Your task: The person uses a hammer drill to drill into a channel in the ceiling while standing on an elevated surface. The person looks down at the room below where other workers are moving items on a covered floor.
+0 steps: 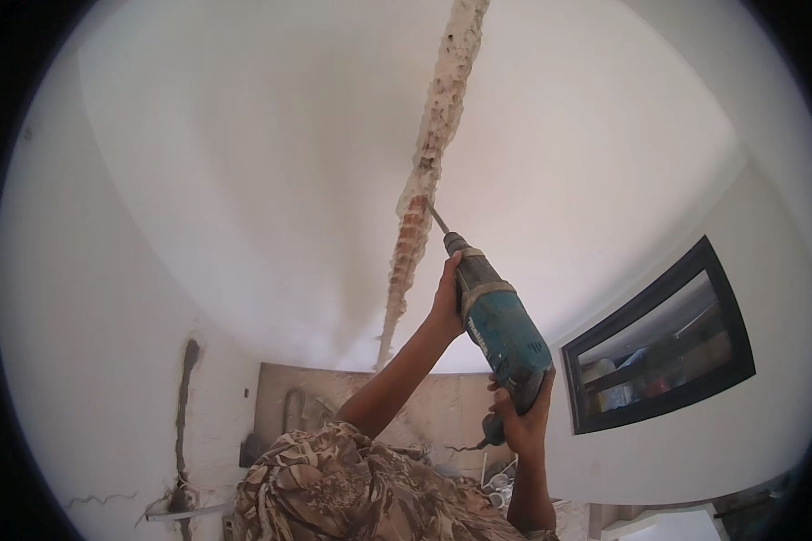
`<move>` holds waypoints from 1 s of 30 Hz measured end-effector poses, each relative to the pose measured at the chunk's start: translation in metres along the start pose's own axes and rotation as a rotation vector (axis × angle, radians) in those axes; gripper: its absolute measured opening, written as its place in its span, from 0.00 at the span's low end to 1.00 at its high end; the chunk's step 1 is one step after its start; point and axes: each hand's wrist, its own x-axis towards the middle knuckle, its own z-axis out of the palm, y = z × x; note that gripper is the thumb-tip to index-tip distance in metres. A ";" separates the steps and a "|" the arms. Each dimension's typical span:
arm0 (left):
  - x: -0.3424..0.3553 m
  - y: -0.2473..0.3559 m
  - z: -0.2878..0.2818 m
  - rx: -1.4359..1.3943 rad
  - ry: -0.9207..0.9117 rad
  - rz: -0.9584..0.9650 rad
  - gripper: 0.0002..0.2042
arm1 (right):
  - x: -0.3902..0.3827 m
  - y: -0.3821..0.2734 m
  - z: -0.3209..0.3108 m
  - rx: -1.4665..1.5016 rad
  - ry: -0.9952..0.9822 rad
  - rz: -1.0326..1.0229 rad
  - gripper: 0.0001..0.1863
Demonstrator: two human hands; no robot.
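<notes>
Both my hands are on a teal and black rotary hammer drill (505,329), which points up and to the left. My left hand (447,293) is wrapped round its front body behind the chuck. At the rear, my right hand (525,417) grips the handle, where the cord comes out. The drill's thin bit (438,219) reaches the right edge of a rough channel (412,233) cut into the white wall. Reddish brick shows inside the channel near the bit. Whether the tip is in the material or only against it, I cannot tell.
A dark-framed window (660,341) is set in the wall at the right. On the left wall runs another dark vertical groove (186,406), with a pale strip (189,512) across its lower end. Cluttered objects (499,485) lie below, behind my right forearm.
</notes>
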 end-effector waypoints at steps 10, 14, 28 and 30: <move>-0.001 0.019 0.015 0.149 0.030 0.049 0.30 | 0.014 0.031 0.003 -0.126 0.026 -0.003 0.46; 0.016 0.016 0.026 0.127 0.024 0.093 0.31 | 0.034 -0.002 -0.011 -0.132 0.075 0.122 0.47; 0.083 0.041 0.083 0.019 -0.359 0.397 0.33 | 0.164 -0.189 -0.020 -0.497 -0.284 -0.119 0.37; 0.092 0.047 0.085 0.133 -0.341 0.494 0.35 | 0.184 -0.200 -0.022 -0.504 -0.365 -0.090 0.35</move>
